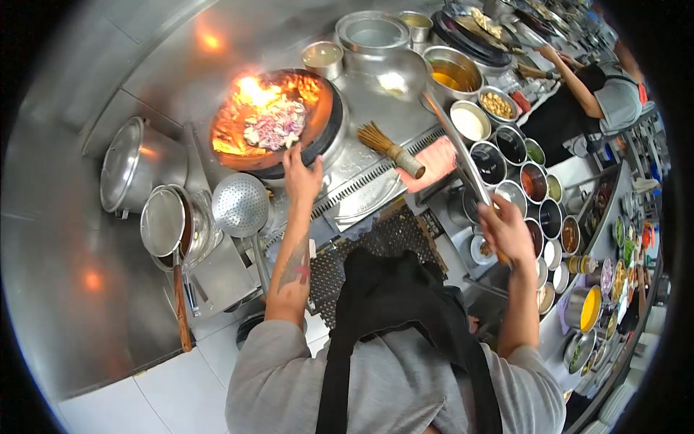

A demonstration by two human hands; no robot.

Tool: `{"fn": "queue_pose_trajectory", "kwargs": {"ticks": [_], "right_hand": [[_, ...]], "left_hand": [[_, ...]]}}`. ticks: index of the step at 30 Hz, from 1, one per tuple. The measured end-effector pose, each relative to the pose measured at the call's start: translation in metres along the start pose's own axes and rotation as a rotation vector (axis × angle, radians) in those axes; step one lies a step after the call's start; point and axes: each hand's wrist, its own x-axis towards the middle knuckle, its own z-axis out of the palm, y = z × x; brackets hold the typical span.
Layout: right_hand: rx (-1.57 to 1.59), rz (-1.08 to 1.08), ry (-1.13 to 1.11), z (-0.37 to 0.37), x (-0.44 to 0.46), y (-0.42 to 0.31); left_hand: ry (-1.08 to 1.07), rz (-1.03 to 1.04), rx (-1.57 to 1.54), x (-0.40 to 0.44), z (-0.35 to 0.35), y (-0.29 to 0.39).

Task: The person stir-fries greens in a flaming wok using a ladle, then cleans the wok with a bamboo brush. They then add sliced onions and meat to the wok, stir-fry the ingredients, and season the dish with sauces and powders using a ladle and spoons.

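Just below the near rim of the flaming wok is my left hand, its fingers spread and nothing visible in them. Purple and white pieces of food lie in the wok, with tall orange flames around them. My right hand is wrapped round the long handle of a metal ladle, at the right over the pots. The handle slants up and left towards the steel counter; its far end is hard to make out.
A perforated skimmer, a strainer and a lidded pot are at the left. A bamboo brush and pink cloth lie between my hands. Several sauce pots stand at right. Another person works at the upper right.
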Motion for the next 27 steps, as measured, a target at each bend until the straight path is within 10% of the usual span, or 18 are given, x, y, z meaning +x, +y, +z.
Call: {"fn": "queue_pose_trajectory", "kwargs": {"ticks": [4,6,13,19,27], "right_hand": [[-0.132,-0.171,0.204,0.065,0.034,0.067],[0.312,-0.023,-0.021,0.065,0.003,0.098],[0.44,0.477,-0.013,0.01,-0.153,0.204],[0.513,0.534,0.255,-0.009,-0.103,0.322],[-0.891,0.266,0.429,-0.087,0.07,0.444]], "left_hand": [[0.008,-0.214,-0.447,-0.03,-0.011,0.029],[0.089,0.2,-0.146,-0.047,-0.013,0.033],[-0.154,0.041,0.524,0.034,0.055,-0.025],[0.068,0.245,-0.022,-0.042,0.029,0.071],[-0.626,0.006,-0.365,-0.268,-0.001,0.133]]}}
